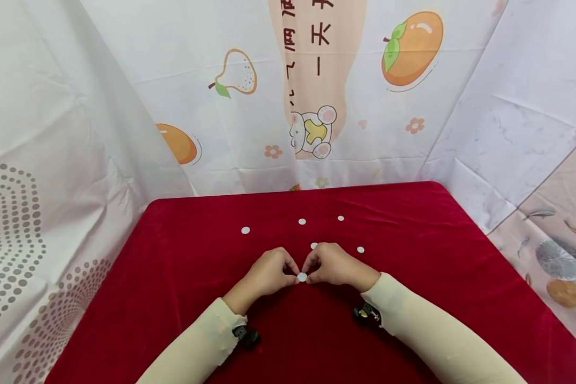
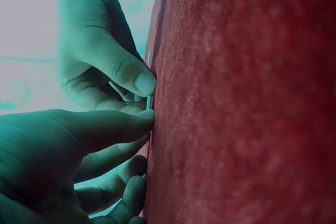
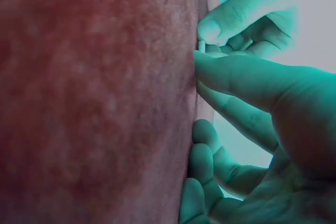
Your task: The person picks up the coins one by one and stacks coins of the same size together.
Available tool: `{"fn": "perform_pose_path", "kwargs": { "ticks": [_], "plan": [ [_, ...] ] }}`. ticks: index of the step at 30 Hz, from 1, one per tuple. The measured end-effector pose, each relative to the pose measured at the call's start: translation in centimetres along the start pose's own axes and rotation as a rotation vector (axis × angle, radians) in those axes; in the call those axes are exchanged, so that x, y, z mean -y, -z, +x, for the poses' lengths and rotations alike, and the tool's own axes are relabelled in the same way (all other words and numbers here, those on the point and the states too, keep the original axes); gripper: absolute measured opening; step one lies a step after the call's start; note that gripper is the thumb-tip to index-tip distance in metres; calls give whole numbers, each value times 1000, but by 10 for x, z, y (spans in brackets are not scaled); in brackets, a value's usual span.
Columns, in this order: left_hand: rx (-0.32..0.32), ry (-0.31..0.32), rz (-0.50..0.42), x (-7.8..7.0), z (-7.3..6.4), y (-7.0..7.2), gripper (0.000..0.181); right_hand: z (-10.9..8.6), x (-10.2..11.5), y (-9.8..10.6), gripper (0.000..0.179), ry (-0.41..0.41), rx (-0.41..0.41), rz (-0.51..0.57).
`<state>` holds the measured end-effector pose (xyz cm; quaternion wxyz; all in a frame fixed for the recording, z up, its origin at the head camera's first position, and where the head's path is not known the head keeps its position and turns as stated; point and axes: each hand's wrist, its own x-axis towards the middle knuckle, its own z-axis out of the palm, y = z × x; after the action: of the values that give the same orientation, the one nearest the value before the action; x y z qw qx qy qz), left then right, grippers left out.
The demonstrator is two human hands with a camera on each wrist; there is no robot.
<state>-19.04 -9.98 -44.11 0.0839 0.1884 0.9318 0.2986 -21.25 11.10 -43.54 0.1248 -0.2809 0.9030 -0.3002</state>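
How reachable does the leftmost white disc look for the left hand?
Probably yes: only bare red cloth shows between the left hand and the leftmost white disc, though that hand now pinches the nearest disc.

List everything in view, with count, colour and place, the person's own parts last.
Near disc: 1, white, pinched between the left hand and the right hand
Loose discs: 5, white, on the cloth beyond the hands, one partly hidden by the right hand
Cloth: 1, red, under the discs
Curtains: count unclear, mostly white, behind the cloth and at both sides
Prints: many, mixed colours, on the curtains
Wrist cameras: 2, black, one at each cuff
Sleeves: 2, cream, on both forearms
Hands: 2, bare, fingertips meeting at the near disc
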Motion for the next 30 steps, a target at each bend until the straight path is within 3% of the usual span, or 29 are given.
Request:
{"fn": "perform_pose_path", "kwargs": {
  "ticks": [30],
  "plan": [
    [11, -22, -23, 3, 2, 1, 9, -1, -5, 0, 17, -22, -7, 66]
  ]
}}
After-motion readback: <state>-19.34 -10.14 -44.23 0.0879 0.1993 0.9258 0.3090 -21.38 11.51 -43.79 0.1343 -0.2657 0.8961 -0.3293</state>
